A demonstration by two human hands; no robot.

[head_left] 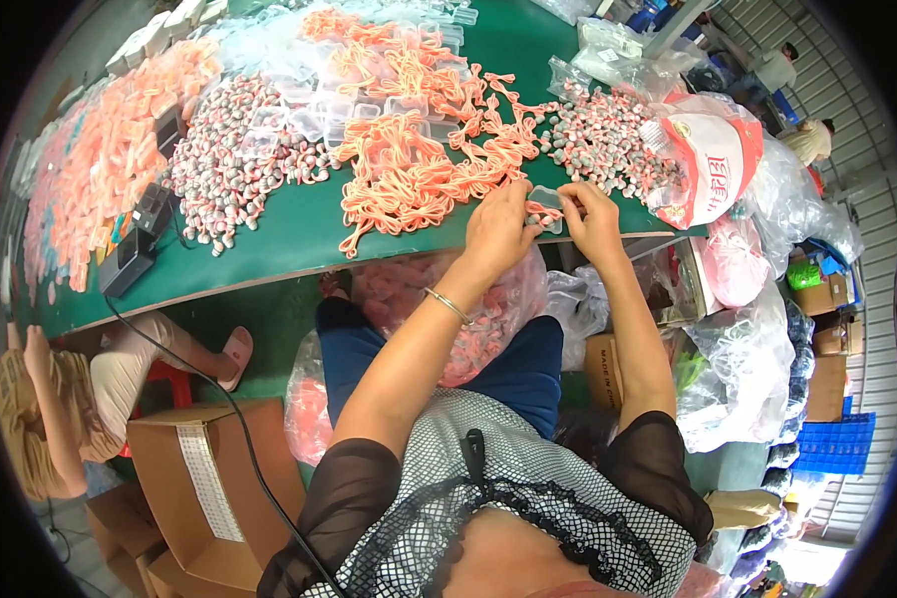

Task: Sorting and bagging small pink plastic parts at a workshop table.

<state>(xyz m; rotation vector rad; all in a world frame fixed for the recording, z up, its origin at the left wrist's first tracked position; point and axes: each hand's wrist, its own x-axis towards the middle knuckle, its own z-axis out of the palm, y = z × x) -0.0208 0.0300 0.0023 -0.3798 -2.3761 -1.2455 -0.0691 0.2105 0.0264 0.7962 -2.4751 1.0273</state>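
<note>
Both hands meet at the near edge of the green table (294, 244), around a small clear plastic case (545, 196) whose lid looks raised. Something orange and pinkish shows inside it. My left hand (498, 227) grips the case's left side, and my right hand (593, 221) pinches its right side. Just left of them lies a tangled heap of orange cords (394, 179), looped into bundles. Beyond my right hand is a pile of small grey and pink pieces (603, 140), too small to name surely. My fingers partly hide the case's contents.
More grey and pink pieces (224, 149), clear cases (319, 105) and orange packed cases (135, 130) cover the table leftward. A black box (128, 264) with a cable sits at the edge. A red-and-white bag (713, 164) stands right. Another person (55, 409) sits left, near a cardboard box (214, 488).
</note>
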